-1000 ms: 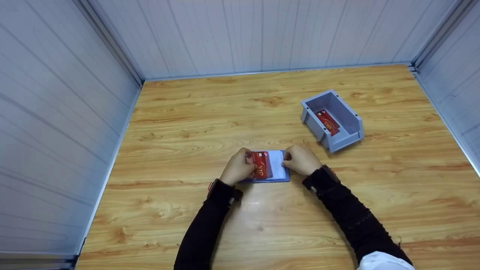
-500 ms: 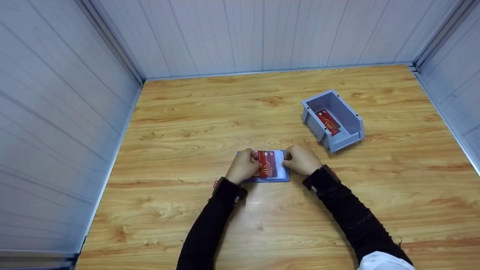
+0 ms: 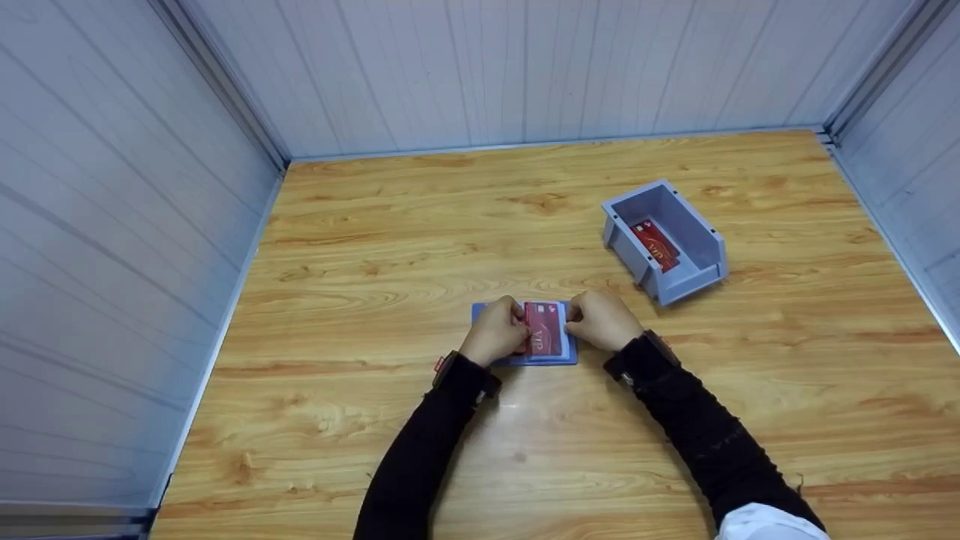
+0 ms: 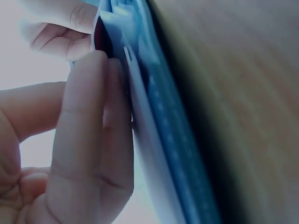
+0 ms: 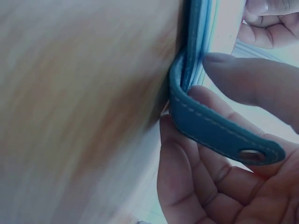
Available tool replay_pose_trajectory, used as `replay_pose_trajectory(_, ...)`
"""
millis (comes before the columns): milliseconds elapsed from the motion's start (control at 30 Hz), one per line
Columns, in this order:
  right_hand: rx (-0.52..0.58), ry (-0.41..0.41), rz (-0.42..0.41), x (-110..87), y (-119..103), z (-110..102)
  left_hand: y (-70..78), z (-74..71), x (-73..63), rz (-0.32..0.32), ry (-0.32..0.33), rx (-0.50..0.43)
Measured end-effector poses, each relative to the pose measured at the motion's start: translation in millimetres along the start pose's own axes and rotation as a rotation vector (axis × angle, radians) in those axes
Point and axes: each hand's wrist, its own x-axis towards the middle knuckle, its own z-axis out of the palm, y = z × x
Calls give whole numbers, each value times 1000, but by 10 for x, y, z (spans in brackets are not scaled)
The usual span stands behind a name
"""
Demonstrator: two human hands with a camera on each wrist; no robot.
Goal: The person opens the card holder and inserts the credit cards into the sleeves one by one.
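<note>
A blue card holder lies unfolded on the table, with clear sleeves inside. A red VIP card sits mostly within one sleeve, its print dulled by the plastic. My left hand pinches the left edge of that card. In the left wrist view, a dark bit of card shows at the sleeve's mouth just beyond the fingertips. My right hand grips the holder's right edge between thumb and fingers. A blue strap with a metal snap hangs across its curled fingers in the right wrist view.
Behind and right of the holder stands a grey open-front bin. Red VIP cards lie on its floor. White panel walls enclose the wooden table at the back and both sides.
My left hand has moved right, sliding the red card deeper into the clear sleeve. The right hand keeps its grip on the holder's edge, and the bin stays put.
</note>
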Motion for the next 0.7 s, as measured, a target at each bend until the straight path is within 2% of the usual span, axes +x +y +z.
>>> replay_pose_trajectory(367, -11, 8, -1, -6, -11, -3, 24, 27, 18, 12, -1, 105)
replay_pose_trajectory(600, 3, 0, -8, -2, -4, -2, 52, 49, -2, 94, 55, 274)
replay_pose_trajectory(700, 7, -3, -15, 1, 8, 2, 59, 57, -14, 110, 69, 314)
